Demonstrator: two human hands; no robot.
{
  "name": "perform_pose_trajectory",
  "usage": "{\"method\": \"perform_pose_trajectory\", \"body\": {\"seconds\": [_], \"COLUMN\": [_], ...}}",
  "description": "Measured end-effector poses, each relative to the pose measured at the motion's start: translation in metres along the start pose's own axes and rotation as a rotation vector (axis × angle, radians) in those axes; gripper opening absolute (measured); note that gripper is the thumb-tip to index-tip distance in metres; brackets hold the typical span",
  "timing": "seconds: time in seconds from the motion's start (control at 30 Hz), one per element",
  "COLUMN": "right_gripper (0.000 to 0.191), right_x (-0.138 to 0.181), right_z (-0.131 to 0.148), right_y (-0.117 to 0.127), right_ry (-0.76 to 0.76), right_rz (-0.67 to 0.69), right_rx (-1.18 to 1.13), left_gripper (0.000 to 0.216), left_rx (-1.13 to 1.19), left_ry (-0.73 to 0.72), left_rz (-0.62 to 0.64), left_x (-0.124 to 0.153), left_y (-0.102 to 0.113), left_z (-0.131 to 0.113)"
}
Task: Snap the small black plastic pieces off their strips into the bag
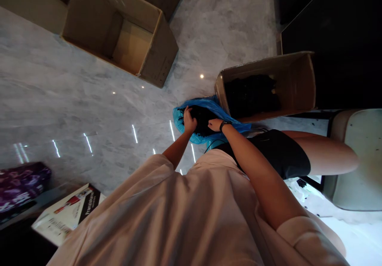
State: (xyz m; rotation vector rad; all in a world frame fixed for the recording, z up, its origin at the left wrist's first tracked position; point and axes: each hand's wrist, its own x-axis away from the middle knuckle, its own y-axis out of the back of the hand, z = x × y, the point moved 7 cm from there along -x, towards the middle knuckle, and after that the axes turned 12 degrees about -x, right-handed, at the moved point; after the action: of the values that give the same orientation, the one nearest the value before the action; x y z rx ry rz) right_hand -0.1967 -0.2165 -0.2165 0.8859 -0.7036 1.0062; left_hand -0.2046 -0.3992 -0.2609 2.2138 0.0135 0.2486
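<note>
While both hands work at the middle of the frame, the left hand (189, 121) is buried with curled fingers in a heap of black material (203, 119) that lies inside a blue plastic bag (209, 106) on the floor (89, 99); its grip seems closed on a bunch of this dark stuff, though the fingertips are hidden in it. The right hand (215, 125), with a dark watch (223, 124) at the wrist, rests at the lower right edge of the same heap; whether it is pinching the material or only the bag rim, I cannot tell.

Just to the right of the bag, touching it or nearly so, a cardboard box (295, 79) lies on its side with more black material inside; a larger open box (155, 55) stands in the upper left, well apart.

To do this step well, I judge that one hand should keep the thin plastic open and still, while the other takes a full, firm bunch; the material looks loose and tangled, so a slow lift would avoid dragging the bag along or spilling strands on the floor; a book (68, 214) at the lower left plays no part.
</note>
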Motion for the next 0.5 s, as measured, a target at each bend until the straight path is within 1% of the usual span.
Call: {"method": "perform_pose_trajectory", "body": {"seconds": [0.03, 0.07, 0.1, 0.2, 0.27, 0.33, 0.4, 0.5], "right_gripper": [0.041, 0.042, 0.042, 0.041, 0.04, 0.041, 0.042, 0.042], "right_x": [0.0, 0.001, 0.002, 0.005, 0.009, 0.013, 0.018, 0.025], "right_z": [0.0, 0.001, 0.003, 0.009, 0.013, 0.016, 0.017, 0.014], "right_y": [0.001, 0.001, 0.002, 0.001, -0.001, -0.001, 0.0, 0.001], "right_ry": [0.001, 0.004, 0.008, 0.018, 0.011, -0.003, -0.018, -0.045], "right_rz": [-0.004, -0.004, 0.002, 0.062, 0.117, 0.155, 0.172, 0.179], "right_rx": [-0.001, -0.003, -0.004, -0.004, 0.0, 0.007, 0.013, 0.009], "left_gripper": [0.074, 0.076, 0.074, 0.054, 0.042, 0.036, 0.035, 0.04], "left_rx": [-0.008, -0.033, -0.07, -0.177, -0.187, -0.169, -0.155, -0.14], "left_ry": [-0.009, -0.038, -0.083, -0.225, -0.295, -0.356, -0.38, -0.315], "left_rz": [-0.011, 0.006, 0.048, 0.234, 0.344, 0.436, 0.497, 0.512], "left_x": [-0.001, -0.001, 0.001, 0.011, 0.02, 0.031, 0.041, 0.053], "left_y": [0.003, 0.005, 0.004, -0.002, -0.007, -0.013, -0.019, -0.021], "left_z": [0.0, -0.001, -0.004, -0.014, -0.019, -0.025, -0.029, -0.027]}}
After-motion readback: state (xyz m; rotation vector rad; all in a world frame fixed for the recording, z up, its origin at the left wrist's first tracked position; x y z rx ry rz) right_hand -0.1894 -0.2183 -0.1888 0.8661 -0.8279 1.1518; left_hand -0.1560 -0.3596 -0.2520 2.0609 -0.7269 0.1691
